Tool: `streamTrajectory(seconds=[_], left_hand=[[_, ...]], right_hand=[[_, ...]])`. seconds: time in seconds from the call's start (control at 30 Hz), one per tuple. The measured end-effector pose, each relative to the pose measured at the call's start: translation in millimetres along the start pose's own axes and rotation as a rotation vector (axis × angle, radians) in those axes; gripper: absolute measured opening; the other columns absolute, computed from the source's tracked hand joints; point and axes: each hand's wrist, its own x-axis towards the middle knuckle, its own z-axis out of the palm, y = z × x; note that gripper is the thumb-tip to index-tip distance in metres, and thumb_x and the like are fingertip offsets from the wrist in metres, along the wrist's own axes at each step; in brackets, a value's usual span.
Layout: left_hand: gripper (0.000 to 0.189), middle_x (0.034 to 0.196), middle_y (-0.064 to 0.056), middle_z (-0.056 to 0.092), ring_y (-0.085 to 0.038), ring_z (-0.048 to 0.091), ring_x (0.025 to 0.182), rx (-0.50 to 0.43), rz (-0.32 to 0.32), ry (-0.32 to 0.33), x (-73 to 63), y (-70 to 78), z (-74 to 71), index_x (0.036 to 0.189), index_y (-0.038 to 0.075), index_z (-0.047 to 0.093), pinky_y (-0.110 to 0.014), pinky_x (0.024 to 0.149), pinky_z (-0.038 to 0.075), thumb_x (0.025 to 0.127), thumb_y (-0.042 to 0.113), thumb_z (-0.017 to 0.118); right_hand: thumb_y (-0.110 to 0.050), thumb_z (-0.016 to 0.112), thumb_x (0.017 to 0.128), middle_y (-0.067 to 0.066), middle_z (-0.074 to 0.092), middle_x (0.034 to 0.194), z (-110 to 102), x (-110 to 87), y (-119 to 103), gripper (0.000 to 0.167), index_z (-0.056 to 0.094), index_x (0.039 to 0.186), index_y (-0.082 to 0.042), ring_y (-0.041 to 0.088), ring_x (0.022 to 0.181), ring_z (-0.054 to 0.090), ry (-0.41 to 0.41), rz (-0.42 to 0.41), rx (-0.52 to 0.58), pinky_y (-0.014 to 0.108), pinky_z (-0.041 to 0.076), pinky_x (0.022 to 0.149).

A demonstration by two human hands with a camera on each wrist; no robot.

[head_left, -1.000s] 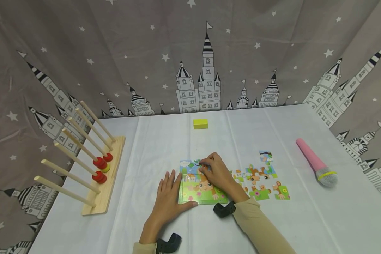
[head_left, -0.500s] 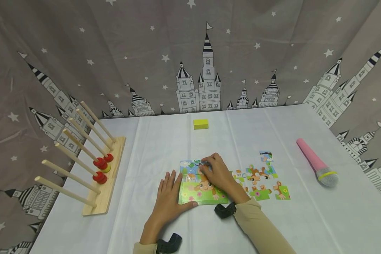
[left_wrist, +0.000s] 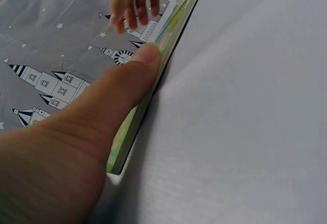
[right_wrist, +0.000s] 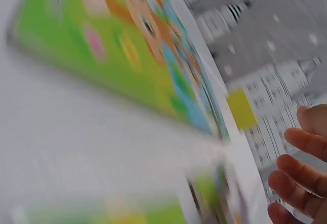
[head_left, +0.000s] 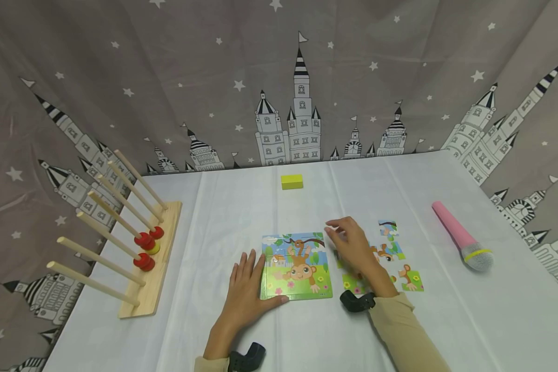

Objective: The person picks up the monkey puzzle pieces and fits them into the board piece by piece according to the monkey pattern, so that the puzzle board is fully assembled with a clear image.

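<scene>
A square jigsaw puzzle board (head_left: 302, 289) with a monkey hanging from a branch lies on the white table. Spread along its left side is my left hand (head_left: 244, 294), its thumb (left_wrist: 110, 91) pressing the near edge in the left wrist view. My right hand (head_left: 353, 250) hovers between the board and the loose puzzle pieces (head_left: 411, 279), fingers relaxed. In the right wrist view, no piece shows at the fingers (right_wrist: 296, 173) of that hand, and the board is blurred. Some loose pieces are partly hidden under the right hand and forearm.
A wooden peg stand (head_left: 160, 276) with a few red and yellow rings stands at the left. At the back is a yellow block (head_left: 291, 182). A pink toy microphone (head_left: 460, 232) lies at the right, and a grey castle-print curtain (head_left: 190, 67) hangs behind the table.
My right hand has left the top of the puzzle board and moved right toward the loose pieces, uncovering the board's upper right picture. My left hand has stayed at the board.
</scene>
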Motion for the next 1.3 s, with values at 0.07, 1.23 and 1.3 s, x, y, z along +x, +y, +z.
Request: streamTrajectory(seconds=[0.07,1.23,1.3], left_hand=[[0.104,0.15,-0.018,0.02,-0.036,0.011,0.14,0.0,0.001,0.003,-0.2,-0.1,0.1,0.142,0.008,0.028,-0.053,0.112,0.011,0.063,0.065,0.066],[0.104,0.15,-0.018,0.019,-0.036,0.01,0.14,-0.016,-0.008,-0.005,0.0,2.4,-2.4,0.142,0.007,0.028,-0.052,0.113,0.01,0.063,0.064,0.066],[0.105,0.15,-0.018,0.019,-0.036,0.01,0.14,-0.012,-0.008,-0.003,-0.2,1.9,-2.2,0.142,0.008,0.028,-0.052,0.113,0.01,0.063,0.064,0.066]], right_hand=[[-0.023,0.053,0.092,0.014,0.057,0.104,-13,-1.6,9,0.029,0.062,0.111,-0.003,0.024,0.091,0.056,0.027,0.046,-0.024,0.039,0.048,0.075],[-0.047,0.064,0.079,0.032,0.037,0.12,-108,10.1,73,0.081,0.032,0.13,0.007,0.041,0.105,0.042,-0.244,0.601,-0.203,0.054,0.039,0.09],[-0.047,0.066,0.077,0.031,0.038,0.119,-108,13.1,74,0.083,0.031,0.13,0.007,0.041,0.104,0.042,-0.267,0.614,-0.223,0.053,0.04,0.088]])
